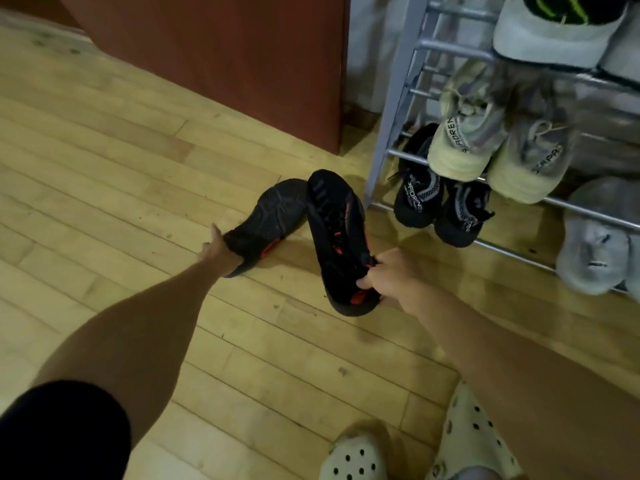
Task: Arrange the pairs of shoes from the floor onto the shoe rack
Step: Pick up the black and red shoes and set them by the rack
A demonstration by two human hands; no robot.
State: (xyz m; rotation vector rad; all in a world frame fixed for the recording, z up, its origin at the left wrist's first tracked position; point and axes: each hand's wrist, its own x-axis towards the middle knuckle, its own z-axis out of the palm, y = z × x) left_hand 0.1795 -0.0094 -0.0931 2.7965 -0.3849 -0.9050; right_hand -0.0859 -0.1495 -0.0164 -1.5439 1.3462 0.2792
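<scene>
Two hands reach out over the wooden floor (104,168), each holding one shoe of a black pair with orange marks. The left hand (216,245) grips the heel of the sole-out shoe (273,209); its thumb lies along the upper edge and its fingers are hidden behind the heel. This shoe lies on its side on the floor, with the dark tread facing the camera and the toe pointing far and right. The right hand (384,275) has its fingers curled round the heel collar of the laced shoe (337,237), which is tipped on its side with the laces turned right and the toe pointing far. The two toes nearly meet, and I cannot tell whether the laced shoe rests on the floor or is raised off it. Just right of the pair stands the grey metal shoe rack (391,95), whose corner post is near the toe of the laced shoe. On its lowest rails sits a black-and-grey pair (417,195), heels toward the camera, with a grey shoe (592,247) farther right on the same level. A pale yellow pair (464,140) rests on the tier above, and a white shoe with green trim (554,32) sits higher still. Behind the black pair, at the far left of the rack, rises a reddish-brown cabinet panel (225,57). At the near edge, cream clogs with holes (353,459) show on the person's feet, and a black sleeve (59,431) covers the left upper arm.
</scene>
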